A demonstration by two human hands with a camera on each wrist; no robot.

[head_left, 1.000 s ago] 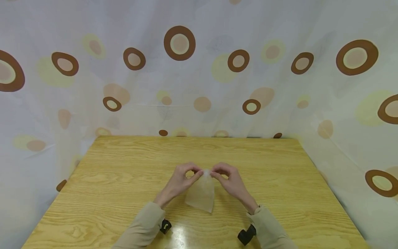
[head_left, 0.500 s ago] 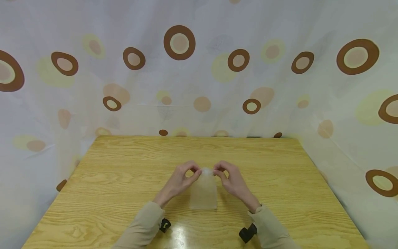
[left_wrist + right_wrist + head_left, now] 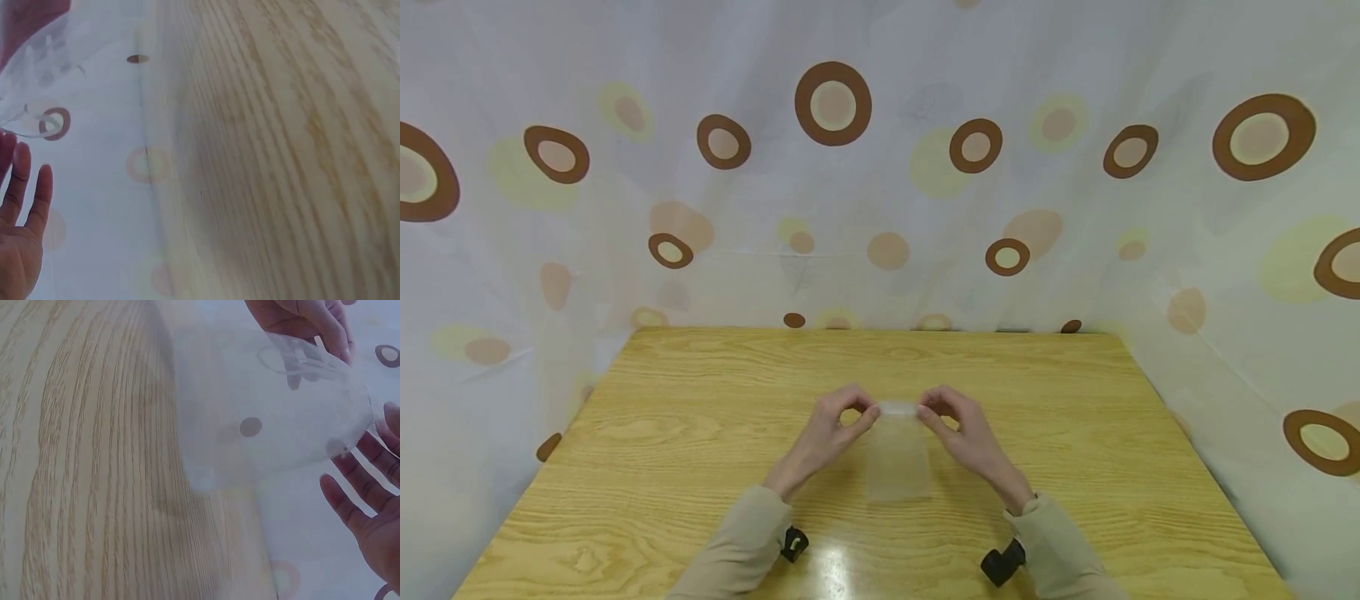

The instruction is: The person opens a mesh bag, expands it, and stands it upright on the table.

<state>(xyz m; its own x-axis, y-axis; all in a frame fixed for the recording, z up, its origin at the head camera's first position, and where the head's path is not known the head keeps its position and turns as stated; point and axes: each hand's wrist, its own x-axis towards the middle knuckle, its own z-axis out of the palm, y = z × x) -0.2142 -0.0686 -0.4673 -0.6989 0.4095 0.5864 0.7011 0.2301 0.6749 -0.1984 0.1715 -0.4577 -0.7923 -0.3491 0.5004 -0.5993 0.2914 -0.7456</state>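
A sheer whitish drawstring pouch (image 3: pixel 898 458) hangs over the table between both hands, its top edge stretched nearly level. The left hand (image 3: pixel 827 427) pinches the top left corner between thumb and forefinger. At the opposite corner the right hand (image 3: pixel 964 429) pinches in the same way. Close up in the right wrist view, the pouch (image 3: pixel 212 412) is see-through, with a thin looped cord near its top. The other fingers of the right hand (image 3: pixel 381 531) are spread below the edge. Some gathers of the pouch (image 3: pixel 44 59) show in the left wrist view.
A wooden table (image 3: pixel 700 375) lies under the hands. Behind it and at both sides hangs a pale curtain (image 3: pixel 880 183) with brown rings and dots. Black wrist cameras (image 3: pixel 1002 562) are worn below the beige sleeves (image 3: pixel 1060 542).
The hands have drawn slightly apart, and the bunched top of the pouch has spread wider and straightened. Its lower end, first slanted, has swung right and now hangs nearly straight.
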